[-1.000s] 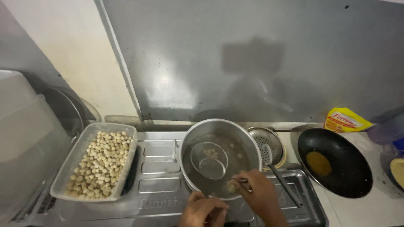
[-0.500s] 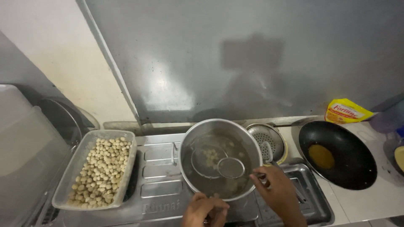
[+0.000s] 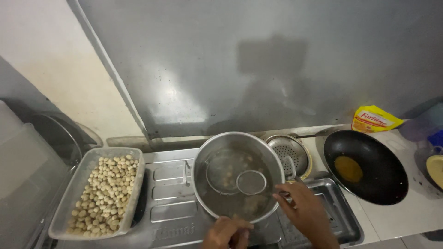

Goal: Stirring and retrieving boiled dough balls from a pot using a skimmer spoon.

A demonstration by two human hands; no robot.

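Observation:
A steel pot (image 3: pixel 203 157) stands on the stove, with liquid and a few pale balls in it. My right hand (image 3: pixel 302 212) grips the handle of a small wire skimmer (image 3: pixel 251 182), whose round mesh head hangs inside the pot. My left hand (image 3: pixel 228 233) is closed at the pot's near rim, at the bottom edge of the view. What it holds I cannot make out.
A clear tray of several pale balls (image 3: pixel 104 193) sits left of the pot. A perforated steel strainer (image 3: pixel 290 154) lies behind it to the right. A black pan with oil (image 3: pixel 364 166) and a yellow pouch (image 3: pixel 374 120) are further right. A steel wall stands behind.
The skimmer head has moved from the pot's middle toward its right side, and my right hand has shifted right with it. The view has drifted slightly.

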